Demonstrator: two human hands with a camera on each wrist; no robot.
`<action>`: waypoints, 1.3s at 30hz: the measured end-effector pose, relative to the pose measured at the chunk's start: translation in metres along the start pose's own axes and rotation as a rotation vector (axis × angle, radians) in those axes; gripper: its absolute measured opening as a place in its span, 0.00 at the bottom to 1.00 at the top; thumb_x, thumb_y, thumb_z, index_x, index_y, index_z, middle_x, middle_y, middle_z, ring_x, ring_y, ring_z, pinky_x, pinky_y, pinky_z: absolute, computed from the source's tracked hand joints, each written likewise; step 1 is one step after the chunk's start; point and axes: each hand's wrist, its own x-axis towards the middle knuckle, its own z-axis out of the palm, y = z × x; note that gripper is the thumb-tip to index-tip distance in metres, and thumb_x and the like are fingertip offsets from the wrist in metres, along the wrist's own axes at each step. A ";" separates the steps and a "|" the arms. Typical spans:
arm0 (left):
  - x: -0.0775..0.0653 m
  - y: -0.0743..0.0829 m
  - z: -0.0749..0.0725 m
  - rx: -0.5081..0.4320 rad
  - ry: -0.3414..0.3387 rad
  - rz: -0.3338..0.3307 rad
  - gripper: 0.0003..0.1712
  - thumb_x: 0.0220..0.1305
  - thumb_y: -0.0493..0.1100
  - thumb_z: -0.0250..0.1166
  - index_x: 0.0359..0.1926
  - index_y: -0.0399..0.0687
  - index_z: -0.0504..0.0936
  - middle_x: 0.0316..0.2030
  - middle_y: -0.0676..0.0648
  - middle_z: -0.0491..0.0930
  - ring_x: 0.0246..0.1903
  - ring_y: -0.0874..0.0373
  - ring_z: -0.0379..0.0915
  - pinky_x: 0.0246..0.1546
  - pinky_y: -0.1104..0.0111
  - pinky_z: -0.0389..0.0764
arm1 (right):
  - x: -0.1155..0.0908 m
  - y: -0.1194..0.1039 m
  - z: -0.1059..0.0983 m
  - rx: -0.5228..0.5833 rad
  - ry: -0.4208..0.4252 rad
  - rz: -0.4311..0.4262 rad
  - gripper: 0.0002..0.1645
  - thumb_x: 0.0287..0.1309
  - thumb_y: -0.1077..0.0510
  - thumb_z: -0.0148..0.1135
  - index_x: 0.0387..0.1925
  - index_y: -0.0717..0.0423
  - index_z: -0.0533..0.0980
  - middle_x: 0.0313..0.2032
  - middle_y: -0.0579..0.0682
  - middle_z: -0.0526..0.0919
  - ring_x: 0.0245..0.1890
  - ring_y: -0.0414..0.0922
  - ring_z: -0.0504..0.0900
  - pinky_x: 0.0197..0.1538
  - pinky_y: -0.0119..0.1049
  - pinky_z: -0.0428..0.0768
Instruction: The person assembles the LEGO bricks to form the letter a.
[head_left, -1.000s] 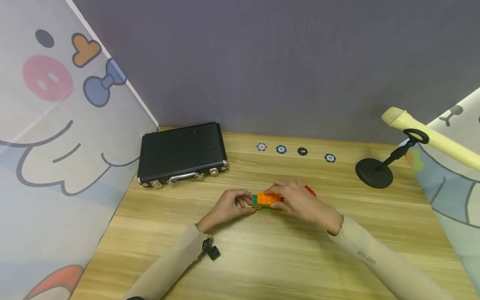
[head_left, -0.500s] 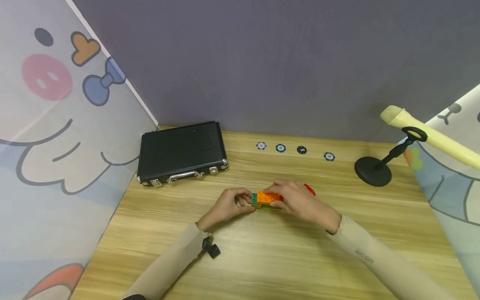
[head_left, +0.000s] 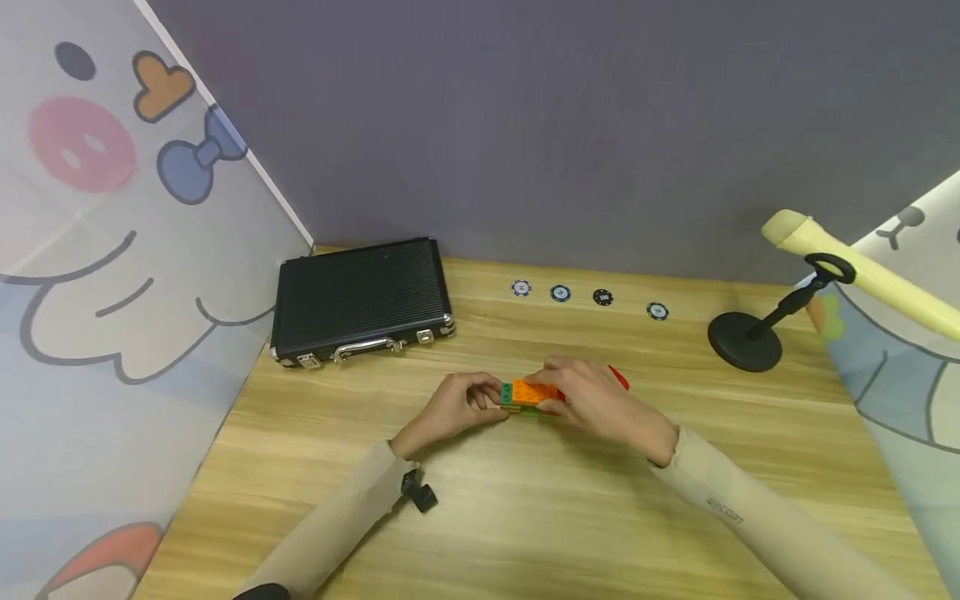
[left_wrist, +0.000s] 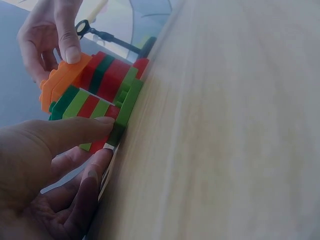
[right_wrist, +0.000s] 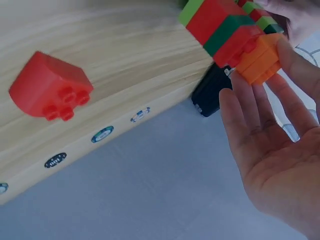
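Observation:
A structure of toy building bricks (left_wrist: 102,82) stands on the table in front of me. Two striped columns, one of light green, red and dark green bricks (left_wrist: 82,106), the other of red and dark green bricks (left_wrist: 106,75), rise from a light green base (left_wrist: 126,111). An orange brick (head_left: 527,392) lies across the top. My left hand (head_left: 450,408) grips the left column low down, thumb on one face and fingers on another. From above, my right hand (head_left: 600,402) pinches the orange brick between thumb and fingers. A loose red brick (right_wrist: 49,87) with a curved side lies beyond the right hand.
At the back left sits a black briefcase (head_left: 363,296) with a silver handle. Several poker chips (head_left: 560,293) form a row along the rear edge near the grey wall (head_left: 525,125). A yellow microphone (head_left: 862,267) on a black stand (head_left: 745,342) is at the right.
Both hands keep nearly the same hold on the bricks. The head view has shifted slightly; nothing else has visibly moved.

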 end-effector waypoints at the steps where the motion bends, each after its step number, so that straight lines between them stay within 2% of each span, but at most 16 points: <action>1: 0.000 0.000 -0.001 0.002 0.004 -0.001 0.20 0.50 0.45 0.78 0.44 0.49 0.84 0.34 0.55 0.86 0.26 0.65 0.77 0.30 0.72 0.82 | 0.001 0.000 0.000 -0.003 0.001 -0.003 0.22 0.55 0.51 0.72 0.53 0.44 0.81 0.37 0.40 0.80 0.26 0.33 0.72 0.27 0.24 0.71; 4: 0.000 -0.001 -0.003 0.009 0.008 -0.011 0.20 0.50 0.45 0.78 0.44 0.49 0.84 0.34 0.56 0.86 0.26 0.65 0.77 0.30 0.72 0.81 | 0.001 0.003 0.004 0.008 0.011 -0.024 0.23 0.57 0.50 0.71 0.55 0.44 0.80 0.38 0.39 0.79 0.28 0.34 0.72 0.30 0.24 0.72; 11: 0.000 0.002 -0.002 0.041 -0.005 0.010 0.19 0.50 0.48 0.78 0.43 0.52 0.84 0.35 0.56 0.86 0.26 0.66 0.76 0.30 0.74 0.80 | -0.004 0.011 0.005 0.125 0.012 -0.052 0.23 0.59 0.52 0.68 0.57 0.46 0.78 0.43 0.40 0.80 0.33 0.36 0.76 0.37 0.27 0.77; 17: -0.002 0.004 -0.004 0.065 -0.009 0.011 0.20 0.51 0.52 0.77 0.44 0.51 0.84 0.37 0.56 0.85 0.27 0.67 0.75 0.30 0.74 0.79 | 0.002 0.019 0.001 0.220 0.000 -0.045 0.19 0.60 0.54 0.68 0.53 0.49 0.79 0.47 0.42 0.83 0.42 0.37 0.81 0.45 0.36 0.84; 22: 0.000 0.004 -0.005 0.052 -0.015 0.010 0.25 0.53 0.51 0.75 0.52 0.51 0.82 0.40 0.56 0.85 0.28 0.66 0.76 0.30 0.74 0.80 | 0.013 0.038 0.000 0.349 -0.043 0.012 0.13 0.62 0.56 0.66 0.48 0.51 0.79 0.48 0.44 0.85 0.44 0.41 0.84 0.49 0.38 0.85; 27: 0.002 0.008 -0.004 0.005 -0.034 0.009 0.38 0.52 0.48 0.77 0.64 0.55 0.73 0.45 0.53 0.85 0.30 0.63 0.79 0.31 0.71 0.82 | 0.019 0.050 0.003 0.447 -0.107 0.045 0.12 0.65 0.57 0.63 0.49 0.53 0.80 0.47 0.47 0.86 0.43 0.42 0.84 0.52 0.41 0.84; 30: 0.001 0.010 -0.004 0.013 -0.047 0.009 0.42 0.50 0.48 0.78 0.67 0.58 0.70 0.48 0.52 0.84 0.31 0.62 0.80 0.36 0.71 0.82 | 0.020 0.052 0.006 0.466 -0.121 0.051 0.13 0.66 0.55 0.61 0.49 0.53 0.80 0.46 0.47 0.86 0.43 0.42 0.85 0.52 0.42 0.84; 35: 0.002 0.012 -0.003 0.076 -0.038 0.027 0.42 0.48 0.52 0.79 0.65 0.57 0.72 0.52 0.54 0.79 0.34 0.62 0.79 0.45 0.71 0.80 | 0.022 0.055 0.014 0.432 -0.125 0.088 0.12 0.68 0.52 0.60 0.49 0.50 0.80 0.44 0.45 0.87 0.43 0.41 0.84 0.49 0.37 0.83; 39: 0.003 0.014 -0.003 0.105 -0.041 0.022 0.42 0.47 0.54 0.79 0.63 0.54 0.74 0.51 0.55 0.76 0.35 0.62 0.78 0.45 0.72 0.79 | 0.022 0.056 0.020 0.392 -0.149 0.097 0.14 0.67 0.51 0.60 0.50 0.51 0.79 0.47 0.45 0.85 0.45 0.41 0.84 0.50 0.36 0.84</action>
